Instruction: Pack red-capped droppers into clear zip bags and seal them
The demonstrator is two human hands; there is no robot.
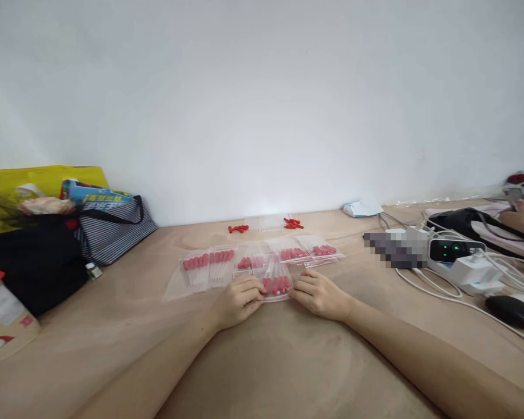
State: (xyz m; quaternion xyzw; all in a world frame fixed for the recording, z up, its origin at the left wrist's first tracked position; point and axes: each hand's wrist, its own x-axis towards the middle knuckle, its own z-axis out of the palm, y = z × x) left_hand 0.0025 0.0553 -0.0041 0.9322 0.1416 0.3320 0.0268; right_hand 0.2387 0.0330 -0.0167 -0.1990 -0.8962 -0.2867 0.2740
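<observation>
A clear zip bag (pixel 276 269) with several red-ended droppers lies between my hands. My left hand (pixel 241 298) pinches its near left corner, and my right hand (pixel 318 295) has its fingers closed at the near right corner. Behind it, more clear bags lie in a row with red-ended pieces inside: left bags (pixel 199 278) with thin clear stems showing, a middle bag (pixel 251 262), and right bags (pixel 294 253). Farther back are loose red rubber bulbs (pixel 238 228) on the left, another pile of red bulbs (pixel 294 223) on the right, and small clear tubes (pixel 271 228) between them.
To the left stand a striped bag (pixel 116 230), a black bag (pixel 35 262), a tub (pixel 4 320) and a small bottle (pixel 93 270). At right are a blue packet (pixel 361 208), white chargers (pixel 474 270), cables, a black mouse (pixel 513 311) and another person's hand (pixel 521 218). A wall rises behind.
</observation>
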